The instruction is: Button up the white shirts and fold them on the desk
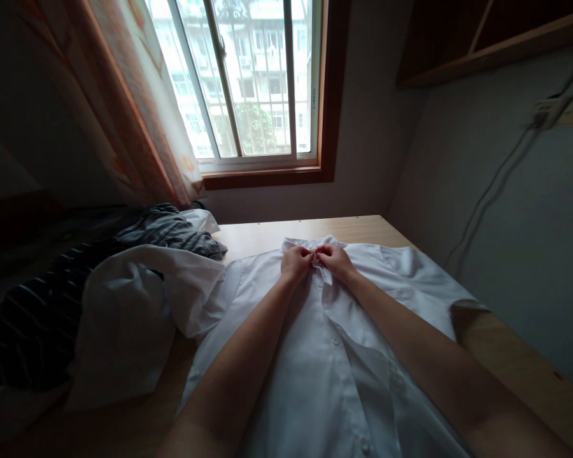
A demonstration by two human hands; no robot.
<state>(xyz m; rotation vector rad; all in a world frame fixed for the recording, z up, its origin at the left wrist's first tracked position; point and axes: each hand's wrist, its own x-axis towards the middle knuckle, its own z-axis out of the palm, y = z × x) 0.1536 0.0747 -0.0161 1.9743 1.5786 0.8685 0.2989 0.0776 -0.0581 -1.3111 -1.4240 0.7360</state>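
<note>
A white button-up shirt (296, 356) lies spread on the wooden table, its collar (334, 240) toward the window. Both hands meet at the front just below the collar. My left hand (297, 262) pinches the cloth there with closed fingers. Opposite it, my right hand (335, 259) also pinches the shirt edge, the fingertips of the two hands almost touching. Whether a button is between the fingers is too small to tell. Below the hands the front edges hang apart, and small buttons show along one placket (336, 341).
Dark striped and grey clothes (38, 305) are heaped at the left, with a white sleeve (134, 305) in front of them. The wooden table (363, 226) ends near the wall. A window (258, 83) with a curtain (138, 95) stands behind; a cable (487, 191) hangs at right.
</note>
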